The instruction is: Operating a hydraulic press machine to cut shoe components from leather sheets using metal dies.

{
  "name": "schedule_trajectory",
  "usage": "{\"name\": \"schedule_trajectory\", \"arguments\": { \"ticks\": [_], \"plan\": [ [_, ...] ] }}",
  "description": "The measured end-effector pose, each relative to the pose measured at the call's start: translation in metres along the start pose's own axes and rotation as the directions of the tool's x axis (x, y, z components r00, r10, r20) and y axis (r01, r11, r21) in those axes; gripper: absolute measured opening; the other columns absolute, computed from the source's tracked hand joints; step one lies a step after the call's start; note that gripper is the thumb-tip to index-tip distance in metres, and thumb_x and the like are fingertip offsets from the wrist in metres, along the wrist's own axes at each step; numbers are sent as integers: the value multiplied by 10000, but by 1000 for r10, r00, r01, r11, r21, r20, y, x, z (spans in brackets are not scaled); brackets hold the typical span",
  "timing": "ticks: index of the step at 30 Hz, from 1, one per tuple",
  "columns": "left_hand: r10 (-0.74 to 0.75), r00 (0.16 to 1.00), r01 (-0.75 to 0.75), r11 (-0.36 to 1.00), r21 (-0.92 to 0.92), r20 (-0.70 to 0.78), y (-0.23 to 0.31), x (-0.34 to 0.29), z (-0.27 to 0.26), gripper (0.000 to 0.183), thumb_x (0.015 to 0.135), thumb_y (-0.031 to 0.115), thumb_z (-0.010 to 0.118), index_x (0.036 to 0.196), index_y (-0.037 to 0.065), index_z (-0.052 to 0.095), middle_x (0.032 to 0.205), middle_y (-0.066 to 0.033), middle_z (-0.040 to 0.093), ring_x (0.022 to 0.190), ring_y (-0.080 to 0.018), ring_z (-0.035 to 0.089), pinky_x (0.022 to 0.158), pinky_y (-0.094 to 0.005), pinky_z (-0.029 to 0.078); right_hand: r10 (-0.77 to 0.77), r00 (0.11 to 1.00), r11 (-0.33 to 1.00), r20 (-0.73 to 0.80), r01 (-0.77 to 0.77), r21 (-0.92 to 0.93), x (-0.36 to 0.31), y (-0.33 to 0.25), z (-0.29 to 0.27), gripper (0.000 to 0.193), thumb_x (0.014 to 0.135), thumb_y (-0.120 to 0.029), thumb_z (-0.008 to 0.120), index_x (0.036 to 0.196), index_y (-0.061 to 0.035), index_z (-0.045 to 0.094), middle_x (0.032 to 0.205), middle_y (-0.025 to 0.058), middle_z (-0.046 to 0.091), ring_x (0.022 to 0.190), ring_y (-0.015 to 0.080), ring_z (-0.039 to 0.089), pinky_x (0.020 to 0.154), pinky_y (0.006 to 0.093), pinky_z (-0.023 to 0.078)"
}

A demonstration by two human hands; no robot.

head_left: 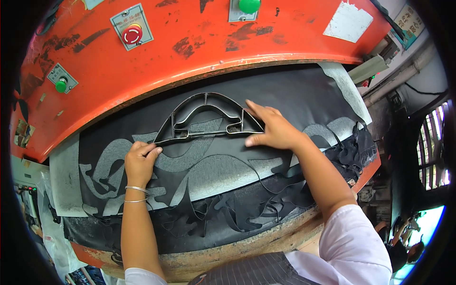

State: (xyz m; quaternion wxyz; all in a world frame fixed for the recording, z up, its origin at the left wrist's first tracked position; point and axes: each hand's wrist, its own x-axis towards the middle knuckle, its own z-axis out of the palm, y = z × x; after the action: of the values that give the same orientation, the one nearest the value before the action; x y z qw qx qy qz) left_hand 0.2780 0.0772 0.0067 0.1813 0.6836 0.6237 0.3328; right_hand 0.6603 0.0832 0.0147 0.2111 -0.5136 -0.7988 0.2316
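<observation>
Spanning from left hand [140, 160] to right hand [276, 128]: an arched metal frame [206, 99], long axis side to side, bow pointing away from the grip, right end slightly farther off. Both hands equally near, one at each end. At the left tip, thumb and fingers close together, pinching the corner. At the right, thumb and fingers set wide, corner gripped between. Under the grip, black sheet [280, 85]; beyond, orange machine [190, 21].

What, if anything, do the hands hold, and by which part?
A curved metal frame, by its ends: left hand at the left, right hand around the right.
</observation>
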Motion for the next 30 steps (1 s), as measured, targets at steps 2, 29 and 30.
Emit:
{"name": "schedule_trajectory", "arguments": {
  "ticks": [2, 29, 30],
  "plan": [
    [18, 1000, -18, 1000, 15, 0, 2, 5, 0, 179, 743, 121, 773, 864, -6, 736, 783, -86, 654, 705, -198, 627, 652, -302, 477, -91, 994, 988, -64, 83, -128, -11, 5, 13, 836, 778, -458, 737, 1424, -42, 410, 1413, 220, 465, 1240, 335, 503, 1150, 417, 244],
    [20, 985, -39, 993, -114, -170, -8, -28, -41, 243, 790, 187, 767, 943, 5, 717, 846, -92, 665, 734, -163, 628, 691, -288, 502, 178, 862, 965, -475, -60, 253, -41, -52, -6, 711, 830, -275, 750, 1401, -9, 420, 1218, 197, 605, 1124, 266, 578, 961, 388, 446],
    [-79, 972, 40, 984, -175, -221, -6, -32, -55, 245, 846, 226, 732, 947, 3, 716, 845, -90, 666, 751, -154, 620, 694, -280, 489, 271, 777, 893, -569, 19, 451, -48, -64, -16, 669, 849, -238, 739, 1395, -11, 426, 1157, 167, 635, 1036, 212, 614, 900, 354, 480]
  ]
}}
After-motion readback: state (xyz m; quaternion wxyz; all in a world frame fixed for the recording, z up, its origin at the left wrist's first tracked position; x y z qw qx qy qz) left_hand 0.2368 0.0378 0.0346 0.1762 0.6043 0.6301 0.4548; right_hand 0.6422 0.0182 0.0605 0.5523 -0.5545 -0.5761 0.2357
